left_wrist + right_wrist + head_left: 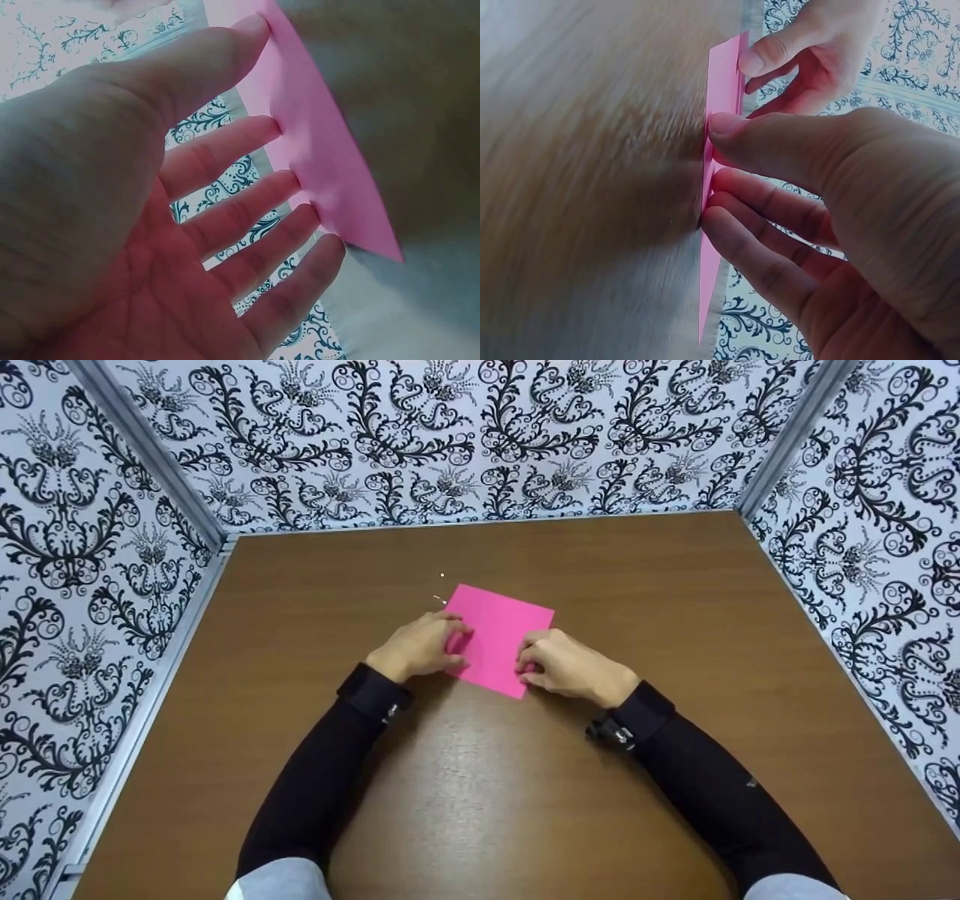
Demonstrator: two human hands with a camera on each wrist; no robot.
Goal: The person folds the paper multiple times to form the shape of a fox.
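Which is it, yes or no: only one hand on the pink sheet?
No, the left hand and right hand both touch the pink sheet.

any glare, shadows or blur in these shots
Head view: pale glare on the near middle of the brown wood-grain table; left wrist view: the black-and-white patterned wall washes out at upper left; right wrist view: the table looks smeared, with a dark shadow beside the square pink paper sheet.
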